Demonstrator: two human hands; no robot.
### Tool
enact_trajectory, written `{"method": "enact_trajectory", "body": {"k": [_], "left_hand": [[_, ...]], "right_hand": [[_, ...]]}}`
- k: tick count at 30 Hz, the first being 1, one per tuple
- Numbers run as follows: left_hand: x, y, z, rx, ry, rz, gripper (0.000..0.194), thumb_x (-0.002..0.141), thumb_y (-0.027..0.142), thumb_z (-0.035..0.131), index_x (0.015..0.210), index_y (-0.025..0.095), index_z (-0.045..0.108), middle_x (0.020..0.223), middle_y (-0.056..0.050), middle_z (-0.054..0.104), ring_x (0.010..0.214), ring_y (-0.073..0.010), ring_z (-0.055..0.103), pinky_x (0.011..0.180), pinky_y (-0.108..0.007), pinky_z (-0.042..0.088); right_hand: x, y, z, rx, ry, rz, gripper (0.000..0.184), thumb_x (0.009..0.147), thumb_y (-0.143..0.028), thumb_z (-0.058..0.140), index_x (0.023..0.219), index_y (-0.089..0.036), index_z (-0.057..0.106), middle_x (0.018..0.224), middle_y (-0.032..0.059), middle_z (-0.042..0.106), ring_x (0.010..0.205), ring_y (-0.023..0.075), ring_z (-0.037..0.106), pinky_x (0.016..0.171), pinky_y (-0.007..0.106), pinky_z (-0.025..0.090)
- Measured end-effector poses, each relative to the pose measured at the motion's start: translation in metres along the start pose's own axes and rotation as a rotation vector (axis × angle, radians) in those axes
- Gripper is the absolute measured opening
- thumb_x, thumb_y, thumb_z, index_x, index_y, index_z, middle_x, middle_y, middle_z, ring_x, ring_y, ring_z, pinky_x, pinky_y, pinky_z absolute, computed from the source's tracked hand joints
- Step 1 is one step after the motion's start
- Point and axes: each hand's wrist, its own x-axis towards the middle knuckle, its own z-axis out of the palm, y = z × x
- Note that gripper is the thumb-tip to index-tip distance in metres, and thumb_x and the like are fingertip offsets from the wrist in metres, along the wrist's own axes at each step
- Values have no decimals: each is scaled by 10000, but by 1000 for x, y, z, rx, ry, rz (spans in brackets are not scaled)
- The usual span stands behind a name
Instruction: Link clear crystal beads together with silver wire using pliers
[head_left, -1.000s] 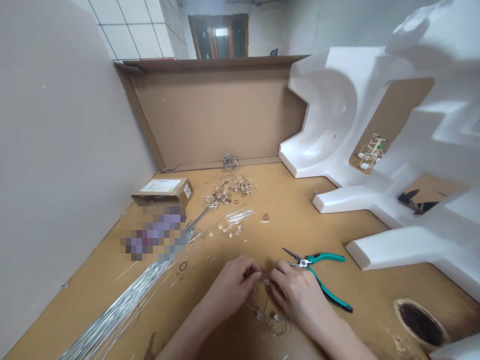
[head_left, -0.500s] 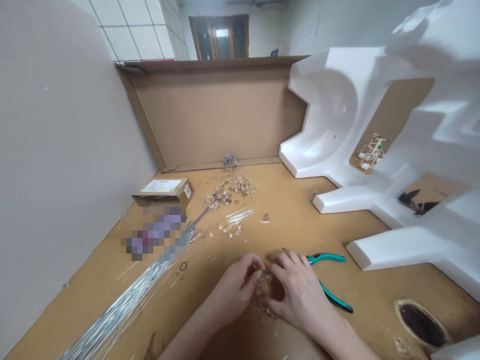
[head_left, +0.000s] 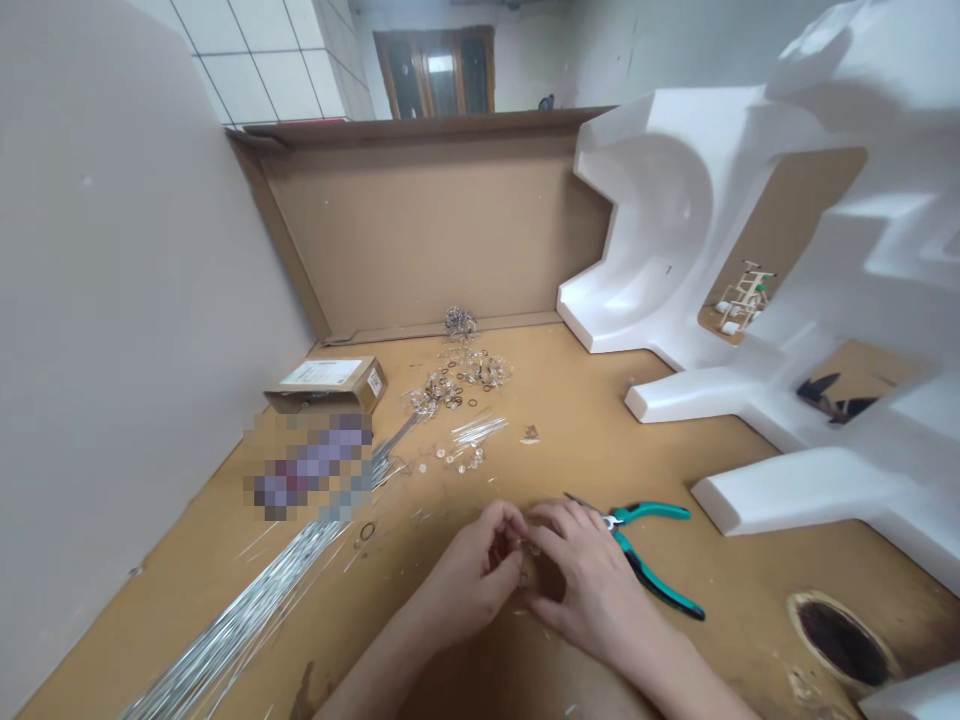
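Long thin wires (head_left: 247, 605) lay at nine o'clock from the hands. A little box (head_left: 324, 374) sat at ten o'clock. Clear beads (head_left: 463, 467) lay at eleven. The left hand (head_left: 480, 575) had its fingers curled in, close together; I couldn't tell if they pinched anything. Small shiny bits (head_left: 523, 578) showed between the two hands, mostly hidden. The right hand (head_left: 589, 575) had its thumb spread away from its fingers, right beside those bits. Green pliers (head_left: 637, 515) lay at three o'clock, handles apart. Big white foam (head_left: 787, 490) stood at two.
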Motion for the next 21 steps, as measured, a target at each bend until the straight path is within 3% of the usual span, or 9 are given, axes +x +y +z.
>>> {"method": "enact_trajectory", "body": {"k": [6,17,21], "left_hand": [[-1,1,-2,-91,-55,19,106,865,263,394,934,191,430,746,16,474,634,-100,490,556,-209,382],[1,1,0,-54,33,5,125,854,303,434,870,182,460,699,22,469,579,-88,453,531,-204,357],[5,3,0,-213,81,-28,134,819,304,495,839,177,458,660,32,478,582,-93,478,573,-219,390]], "right_hand": [[1,3,3,0,-12,28,302,672,-232,640,964,-248,565,975,25,574,917,218,465,818,372,329],[-1,16,12,-49,55,152,127,760,-271,547,875,-235,586,893,49,574,851,220,506,755,355,359],[-1,19,14,-23,23,170,92,778,-263,516,843,-224,568,846,39,570,806,199,522,707,316,373]]}}
